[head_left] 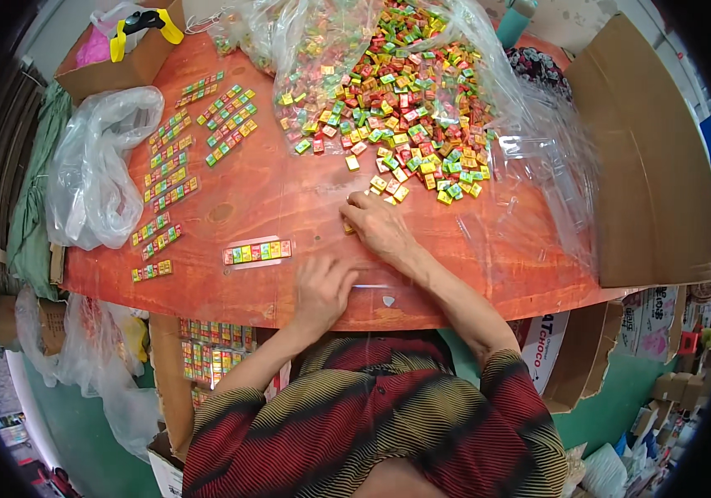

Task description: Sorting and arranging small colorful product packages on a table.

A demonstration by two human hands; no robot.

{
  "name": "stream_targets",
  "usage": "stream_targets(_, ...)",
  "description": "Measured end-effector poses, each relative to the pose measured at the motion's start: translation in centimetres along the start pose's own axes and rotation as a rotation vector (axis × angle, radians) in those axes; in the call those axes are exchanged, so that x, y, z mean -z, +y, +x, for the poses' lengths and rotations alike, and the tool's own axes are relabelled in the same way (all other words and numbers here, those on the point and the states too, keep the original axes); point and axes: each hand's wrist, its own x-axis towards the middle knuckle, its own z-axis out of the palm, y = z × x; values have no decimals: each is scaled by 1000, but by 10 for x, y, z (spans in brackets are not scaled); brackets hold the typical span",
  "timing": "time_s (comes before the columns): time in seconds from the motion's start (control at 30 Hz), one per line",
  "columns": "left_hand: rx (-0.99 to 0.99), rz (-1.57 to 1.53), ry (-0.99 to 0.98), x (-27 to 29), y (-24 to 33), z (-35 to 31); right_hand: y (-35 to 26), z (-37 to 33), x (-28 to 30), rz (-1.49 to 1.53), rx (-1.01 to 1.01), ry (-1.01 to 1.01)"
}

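Note:
My right hand (382, 230) is closed, its fingertips pinched down on a small yellow box (349, 227) near the front of the big pile. To its lower left, my left hand (322, 290) is loosely curled over the table, thumb apart from the fingers, with nothing visible in it. A thin shiny edge (372, 286) shows beside that thumb, too faint to name. Left of my left hand lies a clear plastic tray (257, 263) bearing a row of red, yellow and green boxes (257, 251). The pile of small coloured boxes (422, 124) spills from a clear plastic bag (322, 50) at the far side.
Several filled rows (171, 178) lie on the left of the red table (231, 199), beside a crumpled plastic bag (98, 166). Clear empty trays (550, 178) and a tall cardboard box (642, 158) stand at right. A carton of packed rows (210, 357) sits below the table edge.

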Motion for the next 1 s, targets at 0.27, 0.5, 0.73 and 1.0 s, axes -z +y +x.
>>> stream_targets(0.27, 45, 13, 12, -19, -19, 60, -1, -11, 13, 13, -149, -72)
stream_targets(0.5, 35, -20, -1, -14, -12, 59, 3, -31, 31, 59, -361, 159)
stream_targets(0.73, -30, -80, -54, -26, -23, 86, -22, -32, 24, -119, -394, 99)
stream_targets(1.0, -76, -54, -118, -24, -21, 76, -9, -39, 26, -101, -445, -16)
